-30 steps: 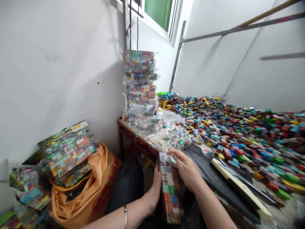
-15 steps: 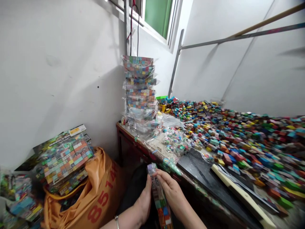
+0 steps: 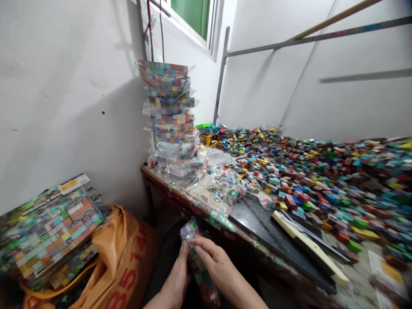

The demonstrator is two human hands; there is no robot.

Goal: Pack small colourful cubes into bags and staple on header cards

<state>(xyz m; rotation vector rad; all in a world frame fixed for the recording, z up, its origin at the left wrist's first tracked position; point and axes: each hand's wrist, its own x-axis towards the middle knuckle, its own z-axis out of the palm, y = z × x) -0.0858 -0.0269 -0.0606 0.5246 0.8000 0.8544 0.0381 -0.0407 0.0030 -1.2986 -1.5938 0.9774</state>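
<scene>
A long, narrow package of small coloured blocks in clear plastic [image 3: 206, 285] lies between my hands at the bottom centre, below the table edge. My left hand [image 3: 179, 270] is closed on its left side, with the thumb near the top end. My right hand [image 3: 214, 259] holds the upper right side, thumb and fingers bent together on the plastic. The package's top end is purple and clear. Its lower part is partly covered by my right hand and forearm.
Wrapped block sets [image 3: 172, 103] stand stacked on the table [image 3: 201, 195]. Loose blocks [image 3: 289, 167] heap to the right. A black board [image 3: 257, 227] and cream-handled tool [image 3: 309, 244] lie in front. An orange bag [image 3: 119, 257] and wrapped sets [image 3: 61, 231] are at left.
The view has swung right, so the surroundings appear farther left. My right hand's fingers have shifted slightly at the package's upper end; both hands still hold it.
</scene>
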